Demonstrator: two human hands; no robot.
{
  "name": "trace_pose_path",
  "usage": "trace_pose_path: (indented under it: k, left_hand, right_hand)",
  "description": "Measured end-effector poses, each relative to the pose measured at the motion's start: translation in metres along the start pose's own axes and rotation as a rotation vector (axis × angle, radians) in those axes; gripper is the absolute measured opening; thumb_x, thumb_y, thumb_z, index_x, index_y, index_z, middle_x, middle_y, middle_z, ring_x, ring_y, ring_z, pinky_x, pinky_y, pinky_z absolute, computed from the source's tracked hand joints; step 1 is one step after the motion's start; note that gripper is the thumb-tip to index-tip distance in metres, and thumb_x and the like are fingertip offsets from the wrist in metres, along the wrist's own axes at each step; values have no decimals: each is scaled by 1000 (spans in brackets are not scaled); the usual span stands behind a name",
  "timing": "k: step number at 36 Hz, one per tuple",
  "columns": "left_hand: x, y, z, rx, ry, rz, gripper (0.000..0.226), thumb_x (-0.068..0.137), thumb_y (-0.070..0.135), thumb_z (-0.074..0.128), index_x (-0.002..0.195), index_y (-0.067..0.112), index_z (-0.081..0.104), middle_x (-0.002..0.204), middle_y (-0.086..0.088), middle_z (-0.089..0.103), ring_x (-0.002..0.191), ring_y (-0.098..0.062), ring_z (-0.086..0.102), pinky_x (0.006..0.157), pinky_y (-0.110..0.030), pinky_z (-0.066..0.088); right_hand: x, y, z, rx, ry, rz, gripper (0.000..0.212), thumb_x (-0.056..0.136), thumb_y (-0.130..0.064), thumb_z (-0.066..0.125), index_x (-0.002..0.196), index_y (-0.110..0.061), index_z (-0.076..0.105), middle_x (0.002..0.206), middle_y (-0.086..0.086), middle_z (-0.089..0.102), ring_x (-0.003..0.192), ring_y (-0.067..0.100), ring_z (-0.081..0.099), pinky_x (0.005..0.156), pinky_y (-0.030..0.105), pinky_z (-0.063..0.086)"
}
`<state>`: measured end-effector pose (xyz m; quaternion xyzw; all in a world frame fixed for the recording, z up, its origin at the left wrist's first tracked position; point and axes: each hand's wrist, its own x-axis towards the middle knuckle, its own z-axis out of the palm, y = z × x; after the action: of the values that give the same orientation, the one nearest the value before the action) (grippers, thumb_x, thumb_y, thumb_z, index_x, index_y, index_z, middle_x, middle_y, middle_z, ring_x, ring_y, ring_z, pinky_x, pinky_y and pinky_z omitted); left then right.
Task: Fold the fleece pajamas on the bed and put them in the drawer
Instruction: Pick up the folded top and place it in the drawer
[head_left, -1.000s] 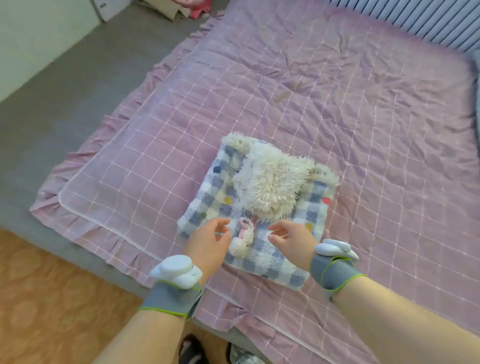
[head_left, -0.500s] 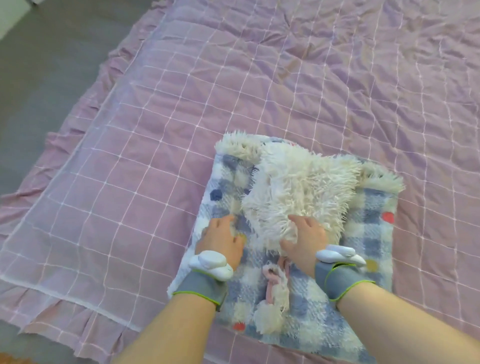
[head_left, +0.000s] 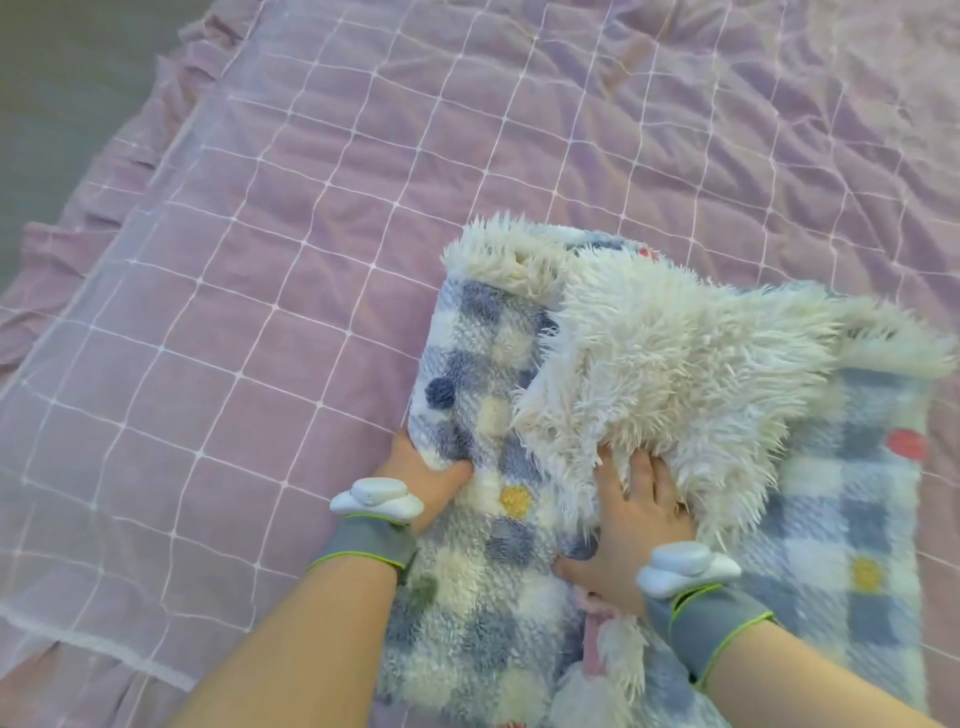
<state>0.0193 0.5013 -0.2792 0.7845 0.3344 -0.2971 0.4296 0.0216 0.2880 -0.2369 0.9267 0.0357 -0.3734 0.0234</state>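
The fleece pajamas (head_left: 852, 509) lie folded on the bed (head_left: 291, 249), near its front edge. The left hand (head_left: 423, 470) grips their left border, with the fingers tucked under the fabric (probably to lift this side for the next fold). The right hand (head_left: 631, 530) lies flat with straight fingers and presses beside the white shaggy part (head_left: 675, 364), so the pile does not slide.

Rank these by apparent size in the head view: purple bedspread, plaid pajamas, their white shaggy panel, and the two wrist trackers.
1. purple bedspread
2. plaid pajamas
3. white shaggy panel
4. left wrist tracker and right wrist tracker: these look alike, and the right one is nearer the camera, so they are not ranked.
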Motion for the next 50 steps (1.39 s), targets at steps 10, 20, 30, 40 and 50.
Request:
trace_pose_path:
  k: [10,20,30,40,50]
  left_hand:
    - [-52,43,9,-37,25,141,57,78,39,71,129,23,51,122,1,63,112,-22,60,84,-21,40]
    - [-107,89,39,78,21,158,66,78,42,68,133,18,40,121,-8,62,110,-32,58,86,-31,45]
    - [-128,99,78,162,190,136,42,82,38,62,109,15,40,103,-15,63,94,-38,59,70,-31,34]
    - [-116,94,106,144,267,128,57,80,43,62,123,16,36,109,-14,63,95,-39,59,72,-34,41]
    - [-129,90,107,99,326,153,51,82,30,64,125,14,42,113,-17,61,101,-39,57,73,-31,33]
  right_hand:
    - [-17,18,-9,5,-28,-101,108,73,-61,62,148,-29,-8,157,4,-5,145,33,1,113,44,29]
    - [-31,60,-34,512,-1,-107,48,90,-21,56,137,-19,46,149,8,36,136,24,35,109,25,27]
    - [-17,140,-21,875,482,637,59,74,-33,71,125,-11,51,125,16,55,121,34,47,103,42,35]
    - [5,197,9,1003,89,767,123,61,-70,69,151,-17,4,156,10,20,140,35,26,111,50,28]
    - [-10,196,1,1582,62,597,58,77,-44,70,122,-10,54,105,-1,53,95,24,54,87,36,41]
